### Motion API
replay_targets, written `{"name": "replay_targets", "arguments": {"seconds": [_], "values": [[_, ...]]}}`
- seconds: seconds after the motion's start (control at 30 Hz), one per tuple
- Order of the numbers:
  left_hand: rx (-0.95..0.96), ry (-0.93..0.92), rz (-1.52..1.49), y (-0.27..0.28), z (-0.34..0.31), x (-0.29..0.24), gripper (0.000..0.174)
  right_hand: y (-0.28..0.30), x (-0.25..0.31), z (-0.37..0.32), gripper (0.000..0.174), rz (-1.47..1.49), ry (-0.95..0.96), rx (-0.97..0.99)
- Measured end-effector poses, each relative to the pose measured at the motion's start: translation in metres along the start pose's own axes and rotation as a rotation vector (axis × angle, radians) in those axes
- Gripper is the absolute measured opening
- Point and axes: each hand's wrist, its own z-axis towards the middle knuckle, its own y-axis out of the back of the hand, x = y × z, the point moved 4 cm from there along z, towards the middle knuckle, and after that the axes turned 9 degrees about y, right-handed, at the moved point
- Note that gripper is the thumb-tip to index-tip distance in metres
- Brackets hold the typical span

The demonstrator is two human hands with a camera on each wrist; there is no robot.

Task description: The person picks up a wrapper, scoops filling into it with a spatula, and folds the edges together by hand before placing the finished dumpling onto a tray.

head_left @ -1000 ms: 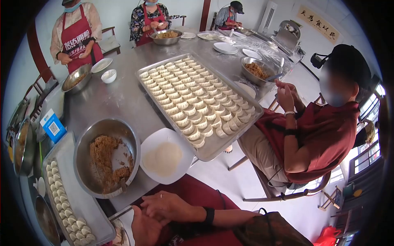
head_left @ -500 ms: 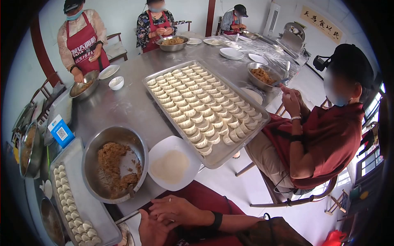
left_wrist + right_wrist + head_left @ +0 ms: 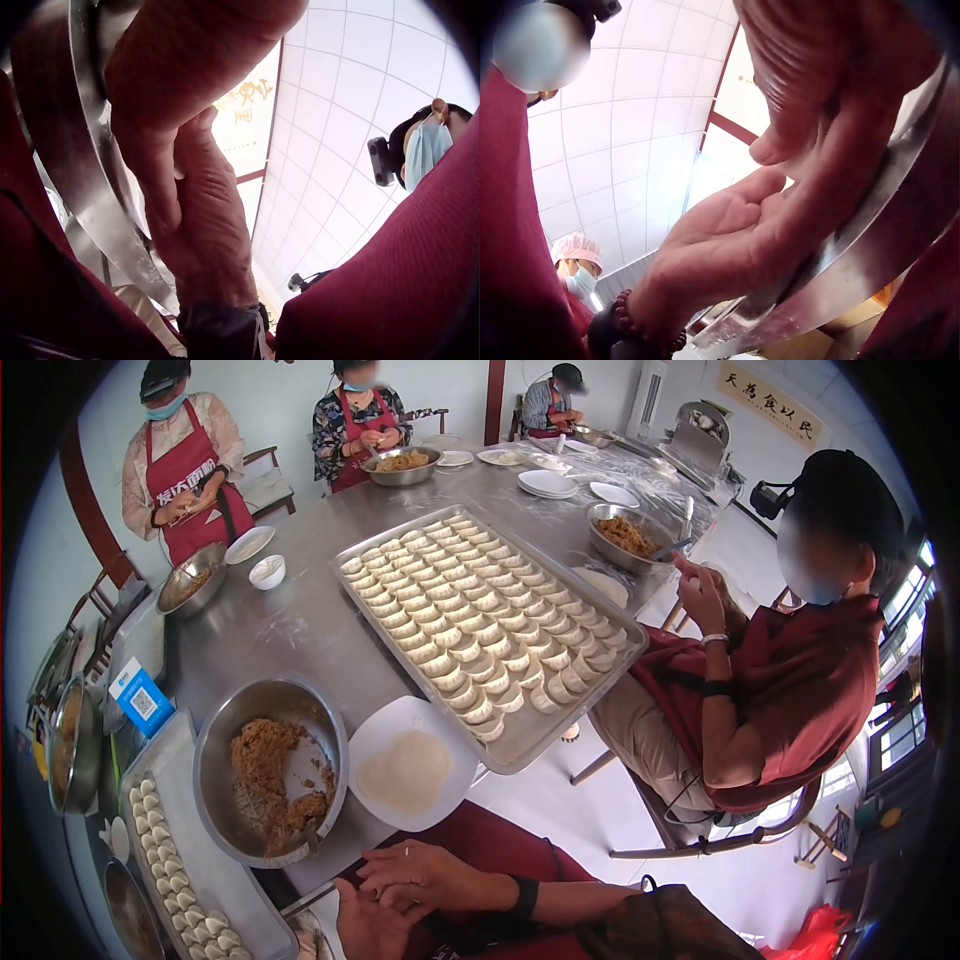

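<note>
My two hands meet low in the head view, above a dark red apron (image 3: 490,845). The right hand (image 3: 425,875), with a ring and a black wristband, lies across the fingers of the left hand (image 3: 368,922). In the right wrist view, the left hand (image 3: 712,247) wears a beaded bracelet and touches the right one with loosely bent fingers. No object shows between them. Beyond my hands stand a steel bowl (image 3: 215,800) of brown filling (image 3: 265,760) and a white plate (image 3: 452,745) with round dough wrappers (image 3: 405,772).
A large metal tray (image 3: 530,750) carries rows of crescent dumplings (image 3: 480,620). At left, another tray (image 3: 215,860) holds smaller dumplings (image 3: 165,875) below a blue QR card (image 3: 140,698). A seated person (image 3: 770,690) works at right; several others stand or sit across the steel table (image 3: 300,660).
The head view tilts slightly back and forth. My hands keep nearly the same pose. At upper left, a person's hand reaches toward a bowl, then comes back to the other hand.
</note>
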Motion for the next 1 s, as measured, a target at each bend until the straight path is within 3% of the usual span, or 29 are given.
{"name": "replay_targets", "arguments": {"seconds": [0.17,0.47,0.7,0.77,0.87,0.97,1.0], "values": [[0.016,0.021,-0.042,0.013,0.004,0.003,0.058,0.001,-0.003,-0.002,0.020,0.016,0.010,0.066],[-0.018,-0.035,0.011,-0.005,0.000,-0.003,0.058,0.008,0.004,0.004,0.016,0.140,-0.042,-0.015],[-0.037,0.009,-0.081,-0.003,0.000,-0.010,0.059,0.001,-0.003,0.007,0.017,-0.002,-0.014,-0.010],[-0.006,-0.011,-0.064,-0.007,-0.003,-0.017,0.060,0.007,0.007,0.016,0.017,-0.017,-0.042,0.003],[0.132,-0.004,-0.059,-0.024,-0.001,-0.024,0.067,0.016,0.017,0.025,0.022,-0.039,0.074,-0.044],[0.265,-0.018,-0.169,-0.033,0.001,-0.025,0.072,0.014,0.021,0.023,0.017,0.682,-0.497,-0.138],[0.222,-0.018,-0.147,-0.039,0.000,-0.025,0.072,0.017,0.022,0.025,0.015,0.606,-0.358,-0.146]]}}
